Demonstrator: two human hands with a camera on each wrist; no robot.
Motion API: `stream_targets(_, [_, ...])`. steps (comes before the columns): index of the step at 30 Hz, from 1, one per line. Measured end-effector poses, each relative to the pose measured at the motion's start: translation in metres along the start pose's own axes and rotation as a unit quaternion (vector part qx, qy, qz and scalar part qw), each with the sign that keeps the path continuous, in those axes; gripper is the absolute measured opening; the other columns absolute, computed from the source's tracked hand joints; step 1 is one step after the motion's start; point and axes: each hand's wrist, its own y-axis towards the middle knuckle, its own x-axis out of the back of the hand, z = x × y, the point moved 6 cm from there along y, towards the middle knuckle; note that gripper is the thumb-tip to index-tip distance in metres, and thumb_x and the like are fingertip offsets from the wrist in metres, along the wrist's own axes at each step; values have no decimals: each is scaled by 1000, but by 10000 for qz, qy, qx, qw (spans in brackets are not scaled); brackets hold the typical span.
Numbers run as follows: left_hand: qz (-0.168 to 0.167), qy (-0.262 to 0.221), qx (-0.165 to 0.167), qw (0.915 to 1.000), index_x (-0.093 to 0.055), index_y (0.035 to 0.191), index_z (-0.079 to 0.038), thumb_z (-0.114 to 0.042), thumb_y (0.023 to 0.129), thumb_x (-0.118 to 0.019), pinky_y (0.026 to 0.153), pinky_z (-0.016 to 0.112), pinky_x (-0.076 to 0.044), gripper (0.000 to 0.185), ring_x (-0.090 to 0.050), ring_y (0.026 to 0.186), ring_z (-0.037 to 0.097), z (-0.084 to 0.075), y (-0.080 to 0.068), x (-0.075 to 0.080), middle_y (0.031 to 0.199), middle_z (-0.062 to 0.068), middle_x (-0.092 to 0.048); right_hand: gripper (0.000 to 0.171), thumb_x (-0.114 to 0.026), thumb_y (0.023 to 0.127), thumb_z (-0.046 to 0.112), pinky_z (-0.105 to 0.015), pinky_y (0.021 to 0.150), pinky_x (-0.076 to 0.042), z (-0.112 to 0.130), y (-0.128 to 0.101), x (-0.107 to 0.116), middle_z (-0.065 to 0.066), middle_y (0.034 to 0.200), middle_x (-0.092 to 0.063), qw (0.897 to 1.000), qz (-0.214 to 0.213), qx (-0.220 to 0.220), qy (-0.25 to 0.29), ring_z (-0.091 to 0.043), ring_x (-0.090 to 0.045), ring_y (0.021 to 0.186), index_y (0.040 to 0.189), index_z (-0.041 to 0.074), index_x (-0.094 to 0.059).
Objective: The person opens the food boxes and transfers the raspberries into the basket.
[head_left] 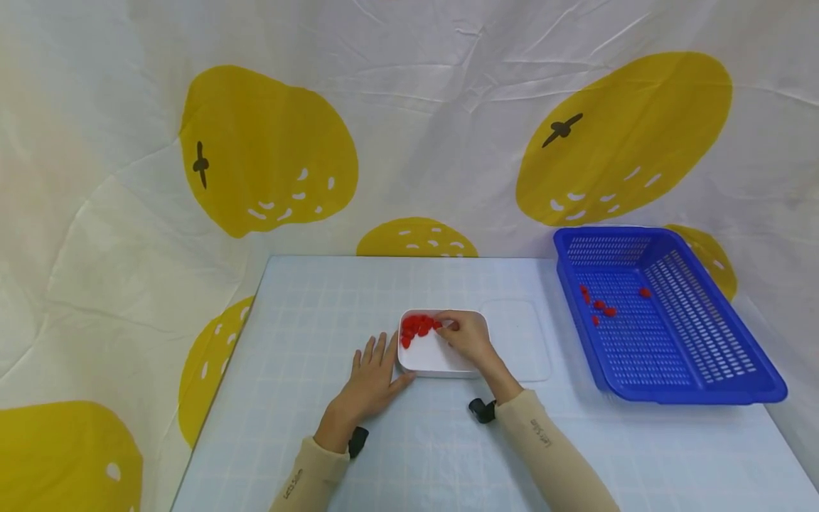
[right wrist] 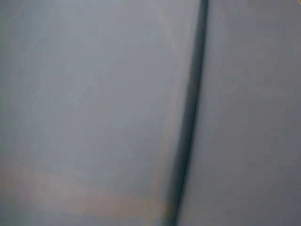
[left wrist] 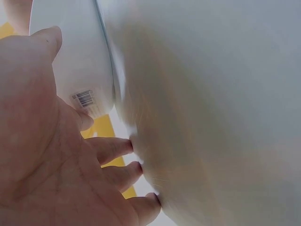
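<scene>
A shallow white container [head_left: 451,359] with rounded corners stands on the table. Several small red pieces [head_left: 416,326], too small to identify, are grouped inside at its far left. My right hand [head_left: 467,336] reaches in from the right, its thumb and fingertips pinching a red piece at the group's right end. Spread out beside the container, my left hand [head_left: 371,380] touches its left wall with thumb and index finger. In the left wrist view, a barcode shows on the container's wall [left wrist: 77,61], and the other fingertips rest on the table. The right wrist view shows no fingers.
A blue plastic basket [head_left: 694,393] with slotted walls stands at the right, holding several more red pieces [head_left: 610,311]. A clear rectangular lid [head_left: 518,341] lies flat between container and basket. Behind the table [head_left: 320,291] hangs a white cloth [head_left: 435,142] printed with yellow fruit.
</scene>
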Motion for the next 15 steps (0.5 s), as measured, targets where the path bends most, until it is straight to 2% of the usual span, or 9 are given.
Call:
stream_targets(5, [-11,13,17,10000,-11,162,-13,-57,97,-55,116,62,-8,90,-6,150,40,0,0,1,165,18,-14,22,-73,87,-2,-26,51,-48,3,-1,-1,-5,86,-71,9992,-162,232,-273,-15,-53,57,106,8,-77])
stream_targets(11, [-7,-13,40,10000,-11,162,-13,-57,97,-54,116,62,-7,90,-6,150,40,-1,0,2,165,17,-14,20,-72,87,-4,-27,54,-47,3,-1,-1,-6,90,-71,9991,-167,209,-321,-16,-54,65,101,9,-77])
stream_targets(15, [12,8,43,10000,-11,162,-13,-57,97,-55,116,62,-8,90,-6,150,40,0,-1,0,165,17,-14,18,-72,87,-3,-27,54,-46,3,-2,-2,-5,88,-71,9993,-86,173,-305,-16,-53,64,100,8,-77])
